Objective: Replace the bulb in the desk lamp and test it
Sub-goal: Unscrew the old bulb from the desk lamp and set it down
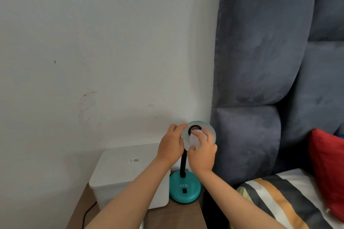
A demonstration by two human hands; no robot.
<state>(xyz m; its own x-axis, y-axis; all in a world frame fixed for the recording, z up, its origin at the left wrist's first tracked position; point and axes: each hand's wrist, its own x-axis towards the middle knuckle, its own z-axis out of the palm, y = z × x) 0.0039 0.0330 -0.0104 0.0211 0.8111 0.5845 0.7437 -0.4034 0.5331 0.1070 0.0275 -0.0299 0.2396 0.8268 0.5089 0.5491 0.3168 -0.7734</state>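
Note:
A teal desk lamp stands on a wooden bedside table, with a round base (185, 189) marked ATN and a black neck (183, 165). Its shade (210, 131) is tilted toward me, white inside, with the dark socket (194, 128) showing. My left hand (171, 145) grips the shade's left rim. My right hand (202, 151) is closed around a white bulb (194, 138), whose narrow end sits right at the socket. My fingers hide whether the bulb's end is inside the socket.
A white lidded box (128, 173) sits left of the lamp on the table (176, 214). A black cable (89, 210) runs down the table's left side. A grey padded headboard (260, 80) and a bed with a striped cover (275, 197) and red pillow (327, 169) lie to the right.

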